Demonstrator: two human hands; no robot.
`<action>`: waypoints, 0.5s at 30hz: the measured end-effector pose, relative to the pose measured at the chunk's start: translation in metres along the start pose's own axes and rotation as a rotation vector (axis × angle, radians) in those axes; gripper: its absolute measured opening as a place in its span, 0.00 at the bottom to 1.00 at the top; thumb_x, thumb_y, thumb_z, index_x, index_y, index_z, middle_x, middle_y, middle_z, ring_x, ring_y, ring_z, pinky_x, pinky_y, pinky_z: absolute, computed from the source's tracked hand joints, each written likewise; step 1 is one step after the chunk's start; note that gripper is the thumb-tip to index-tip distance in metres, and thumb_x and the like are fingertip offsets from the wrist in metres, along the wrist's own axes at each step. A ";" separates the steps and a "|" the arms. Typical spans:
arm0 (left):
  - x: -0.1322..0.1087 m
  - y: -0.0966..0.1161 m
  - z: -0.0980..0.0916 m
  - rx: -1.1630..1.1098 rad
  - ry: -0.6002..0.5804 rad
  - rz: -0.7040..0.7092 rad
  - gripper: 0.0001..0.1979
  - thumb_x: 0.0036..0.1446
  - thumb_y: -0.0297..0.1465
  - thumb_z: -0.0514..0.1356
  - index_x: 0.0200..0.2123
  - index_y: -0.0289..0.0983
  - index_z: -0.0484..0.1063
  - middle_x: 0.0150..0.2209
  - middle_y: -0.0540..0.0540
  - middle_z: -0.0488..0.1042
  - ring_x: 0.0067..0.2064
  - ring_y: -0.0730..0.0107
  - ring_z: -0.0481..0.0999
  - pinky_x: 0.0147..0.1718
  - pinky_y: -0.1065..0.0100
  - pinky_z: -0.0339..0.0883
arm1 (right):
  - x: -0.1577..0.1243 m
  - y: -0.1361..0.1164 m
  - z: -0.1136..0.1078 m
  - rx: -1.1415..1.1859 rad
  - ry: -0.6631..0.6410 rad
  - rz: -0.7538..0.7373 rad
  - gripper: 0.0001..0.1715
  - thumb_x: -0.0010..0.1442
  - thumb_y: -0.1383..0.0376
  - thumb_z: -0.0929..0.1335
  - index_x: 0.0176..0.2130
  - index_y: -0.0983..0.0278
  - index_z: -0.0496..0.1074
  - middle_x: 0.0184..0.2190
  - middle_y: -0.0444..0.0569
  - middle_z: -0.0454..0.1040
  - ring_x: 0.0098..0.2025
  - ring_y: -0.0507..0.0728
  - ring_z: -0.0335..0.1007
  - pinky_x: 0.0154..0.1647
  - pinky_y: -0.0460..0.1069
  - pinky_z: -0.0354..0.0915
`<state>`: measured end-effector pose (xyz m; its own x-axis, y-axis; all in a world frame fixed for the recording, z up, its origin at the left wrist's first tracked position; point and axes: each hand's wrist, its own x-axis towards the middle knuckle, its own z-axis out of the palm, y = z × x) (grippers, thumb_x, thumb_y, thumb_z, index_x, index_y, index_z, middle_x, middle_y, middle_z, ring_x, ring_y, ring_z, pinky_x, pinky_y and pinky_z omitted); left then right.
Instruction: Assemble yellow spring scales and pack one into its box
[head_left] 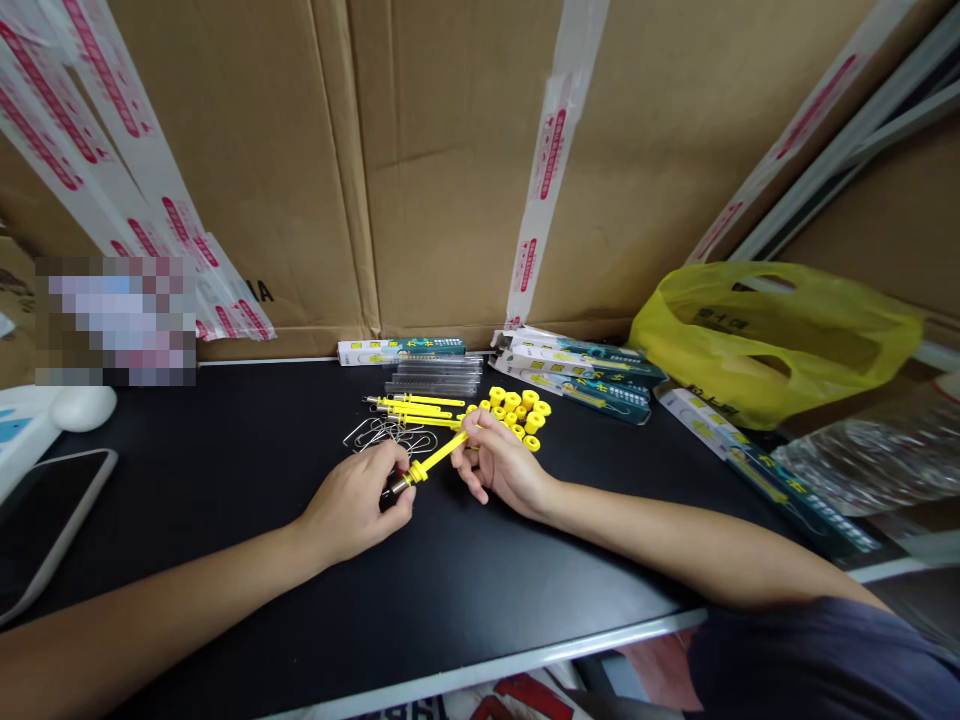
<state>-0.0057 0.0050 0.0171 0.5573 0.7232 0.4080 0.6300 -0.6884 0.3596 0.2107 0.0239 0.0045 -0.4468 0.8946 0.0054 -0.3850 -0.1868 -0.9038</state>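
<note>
Between my two hands is a thin yellow rod [442, 457] with a yellow collar and a dark, metal-banded end; its exact kind I cannot tell. My left hand [351, 505] is closed around the dark end, thumb and fingers near the collar. My right hand [510, 465] pinches the upper, far end, its other fingers loosely curled. Just beyond lie several similar yellow rods [412, 405] and a tangle of bent metal wire hooks [390, 435]. Behind my right hand is a loose heap of yellow plastic caps [517, 408]. Clear plastic tubes [435, 375] lie side by side farther back.
Printed narrow boxes [577, 370] are stacked at the back, with another box [772, 475] at right. A yellow plastic bag [780, 340] and wrapped clear bottles [877, 450] stand right. A phone [52, 520] lies left on the black table [480, 620]. Taped cardboard [450, 170] walls the back.
</note>
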 end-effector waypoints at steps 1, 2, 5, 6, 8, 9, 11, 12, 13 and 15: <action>0.001 0.001 0.000 0.008 -0.001 0.001 0.05 0.54 0.30 0.53 0.35 0.39 0.59 0.28 0.52 0.66 0.29 0.70 0.69 0.29 0.69 0.62 | 0.000 0.000 0.000 0.002 -0.002 -0.001 0.12 0.62 0.58 0.62 0.34 0.59 0.52 0.25 0.40 0.72 0.16 0.49 0.63 0.10 0.40 0.59; 0.001 0.001 0.000 0.013 -0.006 0.003 0.04 0.54 0.30 0.53 0.34 0.39 0.60 0.28 0.52 0.66 0.29 0.70 0.68 0.29 0.69 0.62 | 0.000 0.000 0.000 0.002 -0.003 -0.002 0.12 0.63 0.58 0.62 0.34 0.59 0.52 0.24 0.40 0.72 0.16 0.49 0.63 0.10 0.40 0.59; 0.002 0.002 0.000 0.028 -0.011 0.013 0.02 0.55 0.29 0.53 0.33 0.38 0.62 0.28 0.52 0.67 0.30 0.70 0.69 0.30 0.69 0.61 | -0.001 -0.001 0.002 -0.006 0.002 -0.001 0.13 0.62 0.57 0.62 0.34 0.59 0.52 0.24 0.39 0.72 0.15 0.48 0.63 0.10 0.40 0.59; 0.002 0.001 0.000 0.037 -0.012 0.018 0.01 0.56 0.29 0.53 0.33 0.38 0.62 0.28 0.52 0.67 0.30 0.70 0.69 0.31 0.69 0.61 | -0.001 -0.002 0.002 -0.011 0.005 0.002 0.13 0.62 0.56 0.62 0.34 0.59 0.52 0.24 0.39 0.71 0.15 0.48 0.63 0.10 0.40 0.59; 0.001 0.000 0.001 0.060 -0.011 0.028 0.02 0.56 0.28 0.53 0.34 0.38 0.63 0.30 0.51 0.69 0.32 0.69 0.70 0.33 0.68 0.61 | -0.002 -0.001 0.003 -0.028 0.007 -0.001 0.14 0.61 0.56 0.63 0.34 0.59 0.52 0.24 0.38 0.71 0.15 0.48 0.62 0.10 0.40 0.59; 0.001 -0.001 0.002 0.073 -0.009 0.033 0.02 0.57 0.28 0.53 0.35 0.38 0.64 0.31 0.51 0.70 0.33 0.69 0.70 0.34 0.68 0.61 | -0.003 -0.001 0.004 -0.044 0.008 -0.010 0.14 0.61 0.56 0.63 0.34 0.59 0.53 0.23 0.38 0.71 0.15 0.48 0.62 0.10 0.40 0.59; 0.000 -0.004 0.004 0.088 0.004 0.034 0.04 0.58 0.27 0.52 0.37 0.37 0.65 0.33 0.50 0.72 0.36 0.68 0.72 0.36 0.67 0.60 | -0.004 0.001 0.004 -0.097 0.001 -0.046 0.14 0.61 0.57 0.64 0.33 0.60 0.54 0.23 0.38 0.71 0.15 0.47 0.62 0.10 0.39 0.59; 0.000 -0.005 0.004 0.097 0.003 0.039 0.04 0.60 0.27 0.52 0.37 0.37 0.66 0.35 0.50 0.73 0.38 0.67 0.72 0.37 0.66 0.60 | -0.005 0.002 0.005 -0.135 -0.010 -0.069 0.14 0.60 0.58 0.65 0.33 0.60 0.54 0.23 0.38 0.71 0.15 0.47 0.62 0.10 0.39 0.59; 0.000 -0.006 0.005 0.111 -0.007 0.050 0.05 0.61 0.28 0.51 0.37 0.38 0.66 0.35 0.50 0.73 0.38 0.66 0.72 0.37 0.66 0.59 | -0.005 0.003 0.005 -0.177 -0.024 -0.091 0.14 0.60 0.58 0.65 0.33 0.61 0.55 0.24 0.39 0.71 0.15 0.46 0.62 0.10 0.40 0.60; 0.000 -0.008 0.005 0.136 -0.014 0.071 0.06 0.63 0.29 0.51 0.38 0.38 0.68 0.37 0.49 0.74 0.39 0.65 0.72 0.37 0.65 0.58 | -0.007 0.004 0.006 -0.266 -0.060 -0.115 0.14 0.60 0.58 0.66 0.32 0.62 0.56 0.25 0.40 0.71 0.15 0.46 0.62 0.11 0.40 0.60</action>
<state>-0.0082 0.0110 0.0094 0.6103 0.6742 0.4159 0.6554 -0.7246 0.2130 0.2073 0.0147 0.0031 -0.4629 0.8765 0.1323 -0.2142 0.0343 -0.9762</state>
